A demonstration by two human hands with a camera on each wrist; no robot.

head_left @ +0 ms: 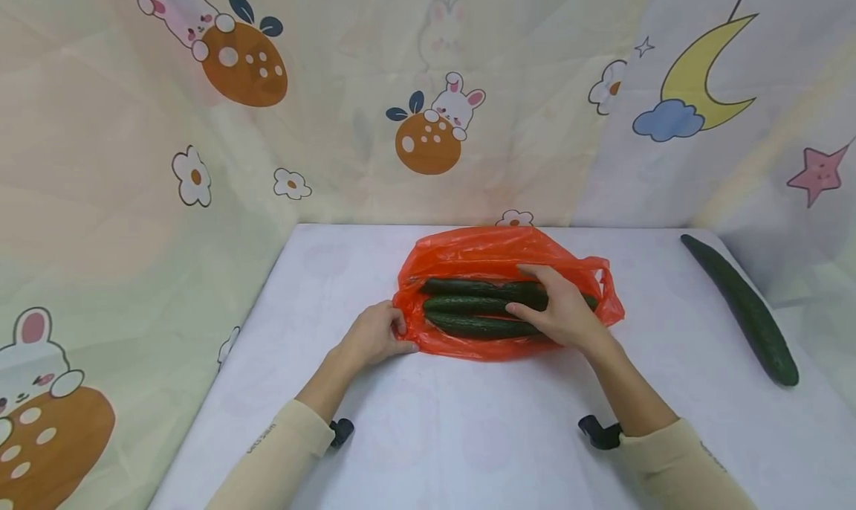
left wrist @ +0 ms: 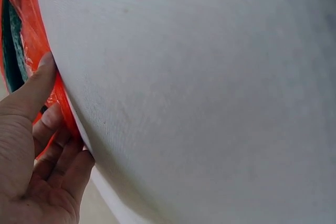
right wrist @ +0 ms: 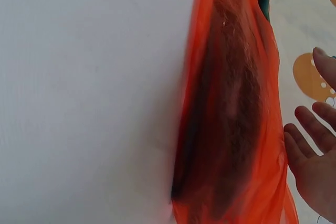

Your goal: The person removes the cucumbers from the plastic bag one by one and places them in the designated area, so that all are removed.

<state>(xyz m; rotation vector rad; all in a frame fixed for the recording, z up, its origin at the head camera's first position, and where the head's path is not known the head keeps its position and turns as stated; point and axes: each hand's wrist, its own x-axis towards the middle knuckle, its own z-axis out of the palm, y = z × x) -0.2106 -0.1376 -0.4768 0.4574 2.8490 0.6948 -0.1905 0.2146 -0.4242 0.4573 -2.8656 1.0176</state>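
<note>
An orange-red plastic bag (head_left: 481, 246) lies on the white table with its mouth spread wide. Side by side within it are several dark green cucumbers (head_left: 475, 326). My left hand (head_left: 374, 335) holds the bag's left end; in the left wrist view the thumb lies on the film and the fingers curl at its edge (left wrist: 67, 114). Over the right part of the cucumbers is my right hand (head_left: 558, 305), thumb and fingers spread apart. The right wrist view shows that hand (right wrist: 317, 166) with nothing between its fingers, beside the bag, where cucumbers show dimly through the film.
One more long cucumber (head_left: 742, 309) lies slantwise near the table's right edge. A printed cloth (head_left: 348, 64) with rabbits and flowers hangs behind and beside the white table (head_left: 428, 436). Each wrist wears a small black camera (head_left: 600, 432).
</note>
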